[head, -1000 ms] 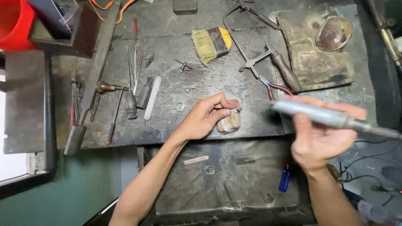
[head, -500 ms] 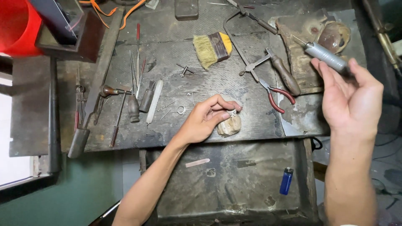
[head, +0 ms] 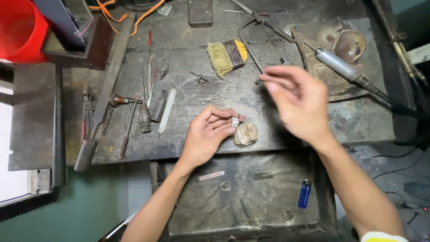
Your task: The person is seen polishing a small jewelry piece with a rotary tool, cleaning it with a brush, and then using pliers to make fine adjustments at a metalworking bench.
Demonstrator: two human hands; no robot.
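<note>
While left hand (head: 207, 136) pinches small metal piece (head: 235, 122) (right hand (head: 298, 103) empty).

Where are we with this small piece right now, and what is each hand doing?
Done: the rotary tool lies on the bench, out of the hand. In hand: the left hand pinches a small metal piece against the wooden peg. The right hand hovers empty above the bench. Left: the piece remains held, not set down.
</note>
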